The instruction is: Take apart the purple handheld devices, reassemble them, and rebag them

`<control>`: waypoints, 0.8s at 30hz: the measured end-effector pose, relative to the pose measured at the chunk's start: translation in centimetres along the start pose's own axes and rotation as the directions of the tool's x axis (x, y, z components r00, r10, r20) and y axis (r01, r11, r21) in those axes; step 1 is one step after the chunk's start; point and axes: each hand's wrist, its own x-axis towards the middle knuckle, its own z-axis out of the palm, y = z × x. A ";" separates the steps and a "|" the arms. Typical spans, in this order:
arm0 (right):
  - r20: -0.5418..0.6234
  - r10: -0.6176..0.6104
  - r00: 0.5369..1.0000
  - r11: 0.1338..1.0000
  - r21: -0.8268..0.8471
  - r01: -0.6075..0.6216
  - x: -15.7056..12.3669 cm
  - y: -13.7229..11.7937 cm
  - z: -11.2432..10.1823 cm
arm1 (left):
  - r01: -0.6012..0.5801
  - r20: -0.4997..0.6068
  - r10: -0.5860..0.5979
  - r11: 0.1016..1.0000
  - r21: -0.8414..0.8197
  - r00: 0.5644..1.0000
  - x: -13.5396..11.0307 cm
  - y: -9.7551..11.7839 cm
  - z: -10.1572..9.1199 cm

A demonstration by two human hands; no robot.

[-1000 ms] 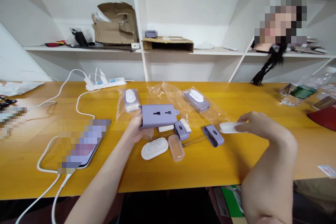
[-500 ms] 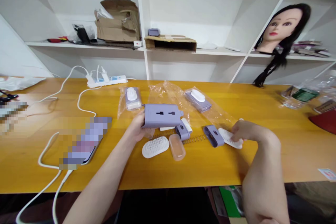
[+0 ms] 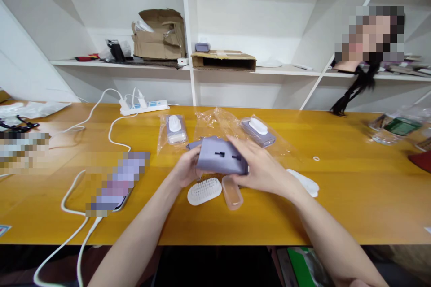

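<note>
Head view: left grip and right grip, fingers curved, clasp the purple casing.

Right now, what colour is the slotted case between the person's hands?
The slotted case is greyish purple, best seen in the head view.

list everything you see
casing: 1, purple, in hands
loose oval pieces: 2, white, table
tub: 1, translucent, before casing
bagged units: 2, purple and white, behind casing
ring: 1, white, right
phone: 1, pixelated, left
power strip: 1, white, table back
cables: several, white, left
bottles: uncountable, clear, right
boxes: 2, brown, shelves
mannequin head: 1, black hair, shelf
table: 1, brown, centre
shelving: 1, white, back
left hand: 1, on casing
right hand: 1, on casing
</note>
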 end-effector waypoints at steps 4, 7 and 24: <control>-0.185 0.206 0.961 0.974 -0.059 -0.220 2.6 2.8 -0.2 | -0.297 -0.255 0.310 0.951 0.089 0.916 0.8 0.2 -0.9; -0.155 0.275 0.949 0.955 -0.067 -0.288 5.7 4.3 0.5 | -0.495 -0.408 0.547 0.837 0.235 0.731 1.2 0.3 -1.4; 0.099 0.275 0.956 0.951 0.118 -0.285 13.4 6.3 6.4 | -0.056 0.087 0.314 -0.105 0.993 0.946 1.4 -2.7 -1.2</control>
